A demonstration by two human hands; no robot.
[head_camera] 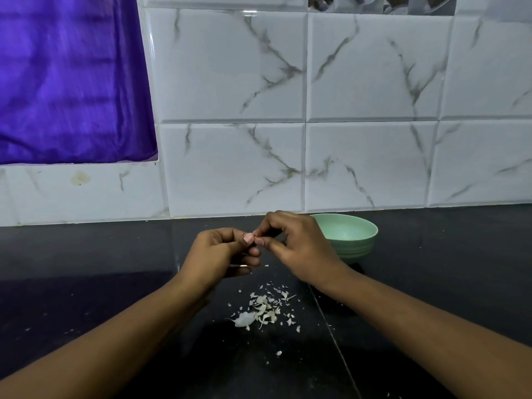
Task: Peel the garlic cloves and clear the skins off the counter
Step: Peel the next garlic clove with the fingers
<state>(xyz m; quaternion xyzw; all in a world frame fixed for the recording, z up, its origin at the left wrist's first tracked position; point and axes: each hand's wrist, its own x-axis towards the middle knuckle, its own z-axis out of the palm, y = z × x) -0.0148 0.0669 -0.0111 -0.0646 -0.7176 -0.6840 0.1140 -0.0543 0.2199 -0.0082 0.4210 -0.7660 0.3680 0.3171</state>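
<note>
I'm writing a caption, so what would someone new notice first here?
Two hands meet mid-frame, the left hand and right hand pinching a small garlic clove above the dark counter. Below them lies a pale heap of garlic skins; a green bowl sits behind the right hand.

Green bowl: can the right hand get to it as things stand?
Probably yes. The green bowl sits open on the counter just behind the right hand, nothing between them. But that hand is pinching the garlic clove with the left hand.
</note>
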